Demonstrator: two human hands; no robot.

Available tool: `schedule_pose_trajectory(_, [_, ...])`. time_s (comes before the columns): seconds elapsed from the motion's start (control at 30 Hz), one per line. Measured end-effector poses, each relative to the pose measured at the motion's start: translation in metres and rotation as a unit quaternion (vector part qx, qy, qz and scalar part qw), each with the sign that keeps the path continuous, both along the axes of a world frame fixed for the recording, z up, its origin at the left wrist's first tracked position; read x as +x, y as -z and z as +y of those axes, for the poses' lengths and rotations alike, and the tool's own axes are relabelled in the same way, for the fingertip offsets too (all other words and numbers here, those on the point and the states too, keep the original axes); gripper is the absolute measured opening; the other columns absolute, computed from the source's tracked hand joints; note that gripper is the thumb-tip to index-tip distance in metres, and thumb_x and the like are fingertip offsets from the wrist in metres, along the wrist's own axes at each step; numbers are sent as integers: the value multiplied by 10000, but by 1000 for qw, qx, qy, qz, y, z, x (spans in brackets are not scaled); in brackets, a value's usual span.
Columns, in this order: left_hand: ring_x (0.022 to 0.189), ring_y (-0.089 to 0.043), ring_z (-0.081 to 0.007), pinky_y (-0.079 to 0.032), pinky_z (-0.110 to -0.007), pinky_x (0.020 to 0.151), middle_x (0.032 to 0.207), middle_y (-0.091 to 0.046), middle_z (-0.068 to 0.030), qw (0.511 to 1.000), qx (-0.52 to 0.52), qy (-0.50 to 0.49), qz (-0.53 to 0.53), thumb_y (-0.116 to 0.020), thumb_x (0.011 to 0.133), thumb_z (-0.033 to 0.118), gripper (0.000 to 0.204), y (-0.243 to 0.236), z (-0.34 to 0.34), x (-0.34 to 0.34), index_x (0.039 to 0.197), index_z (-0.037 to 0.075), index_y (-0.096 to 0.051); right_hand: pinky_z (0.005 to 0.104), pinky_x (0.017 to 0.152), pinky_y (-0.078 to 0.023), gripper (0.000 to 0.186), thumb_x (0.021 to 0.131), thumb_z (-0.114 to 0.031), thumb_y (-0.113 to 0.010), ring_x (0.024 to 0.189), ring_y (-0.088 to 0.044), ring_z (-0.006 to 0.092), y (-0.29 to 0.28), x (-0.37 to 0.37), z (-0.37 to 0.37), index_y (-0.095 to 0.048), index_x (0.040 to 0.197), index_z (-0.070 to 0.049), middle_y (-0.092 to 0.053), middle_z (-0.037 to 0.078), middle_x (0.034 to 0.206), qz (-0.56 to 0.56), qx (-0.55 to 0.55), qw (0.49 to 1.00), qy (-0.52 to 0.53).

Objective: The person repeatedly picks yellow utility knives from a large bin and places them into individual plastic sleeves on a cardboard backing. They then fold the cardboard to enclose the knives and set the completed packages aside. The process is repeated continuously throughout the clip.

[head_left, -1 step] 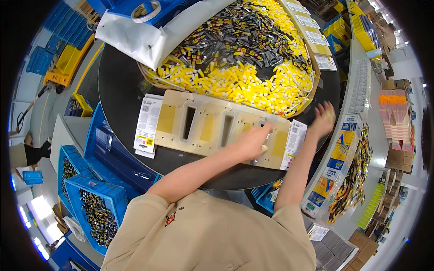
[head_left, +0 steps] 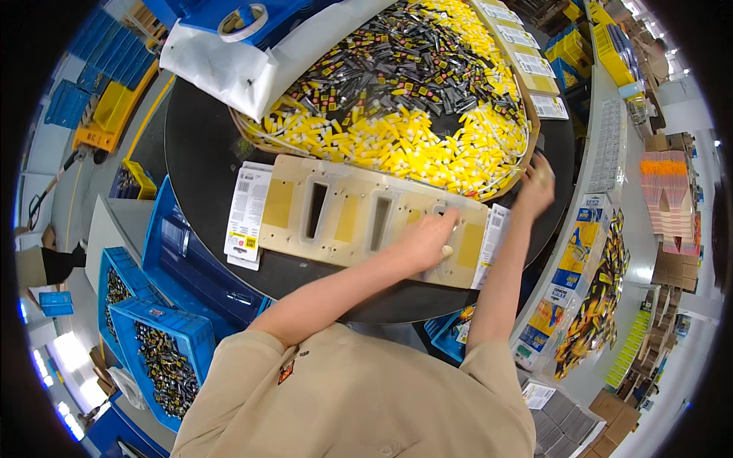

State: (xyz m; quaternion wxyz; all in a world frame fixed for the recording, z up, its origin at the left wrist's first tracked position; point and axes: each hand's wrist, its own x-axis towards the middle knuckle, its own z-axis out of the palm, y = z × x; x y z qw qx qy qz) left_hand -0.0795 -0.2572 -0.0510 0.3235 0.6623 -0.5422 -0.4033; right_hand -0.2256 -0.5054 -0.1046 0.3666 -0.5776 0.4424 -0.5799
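Note:
My left hand (head_left: 427, 238) rests on the right part of a long beige slotted board (head_left: 347, 217), over its rightmost slot. Its fingers are curled with the thumb apart at the near side; whatever they grip is hidden under the hand. A clear plastic lining shows around the slots. At the right table side, my right hand (head_left: 537, 187) is beside the rim of a large tray (head_left: 527, 149), fingers bent and blurred, so any hold is unclear. Inside the tray lie yellow-and-white small tubes (head_left: 397, 145) and black labelled ones (head_left: 389, 57).
Printed cards lie at the board's left end (head_left: 248, 210) and right end (head_left: 491, 237). More cards (head_left: 527, 61) line the tray's far right. Blue bins (head_left: 164, 336) of small parts stand at lower left. A tape roll (head_left: 243, 23) sits at upper left. Packaged goods (head_left: 576, 282) are stacked at right.
My right hand has moved slightly back toward the tray rim, its fingers going from spread to bent. My left hand stays at the same slot.

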Motion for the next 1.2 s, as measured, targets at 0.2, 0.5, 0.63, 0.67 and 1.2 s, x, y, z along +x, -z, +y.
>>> schedule_pose_trajectory(0.2, [864, -623, -455, -502, -505, 726, 883, -641, -254, 990, 56, -44, -120, -789, 756, 214, 505, -5, -5, 5, 1050, -11, -446, 398, 832, -513, 372, 800, -321, -760, 956, -671, 308, 0, 139, -64, -721, 1046, -44, -714, 158, 970, 430, 50, 901, -34])
schedule_pose_trajectory(0.5, [971, -614, -451, -495, -492, 804, 1019, -624, -269, 996, 15, -73, 40, -753, 786, 140, 583, -12, 35, 44, 1244, 42, -407, 387, 794, -517, 313, 822, -359, -732, 855, -678, 262, 8, 158, -73, -718, 920, -62, -724, 105, 902, 397, 15, 915, -63])
schedule_pose_trajectory(0.63, [829, -624, -430, -490, -474, 696, 880, -642, -216, 990, 24, -104, -89, -773, 781, 144, 523, -5, 41, 67, 1180, 103, -436, 401, 807, -517, 416, 828, -410, -730, 860, -679, 256, 11, 172, -86, -684, 1045, -58, -720, 93, 933, 482, 86, 869, -69])
schedule_pose_trajectory(0.67, [801, -625, -434, -487, -477, 683, 831, -647, -205, 986, 27, -110, -122, -784, 777, 162, 522, -5, 41, 72, 1164, 103, -439, 408, 810, -517, 441, 826, -419, -731, 875, -677, 258, 7, 181, -89, -673, 1067, -54, -718, 93, 949, 508, 105, 852, -72])
schedule_pose_trajectory(1.2, [859, -611, -289, -491, -376, 748, 959, -601, -170, 979, -82, -175, -64, -730, 804, 135, 484, -8, 118, 143, 1219, 105, -481, 255, 586, -431, 155, 862, -102, -721, 621, -533, 125, -43, 120, 193, -715, 1009, -56, -579, 37, 708, 270, -56, 899, -340])
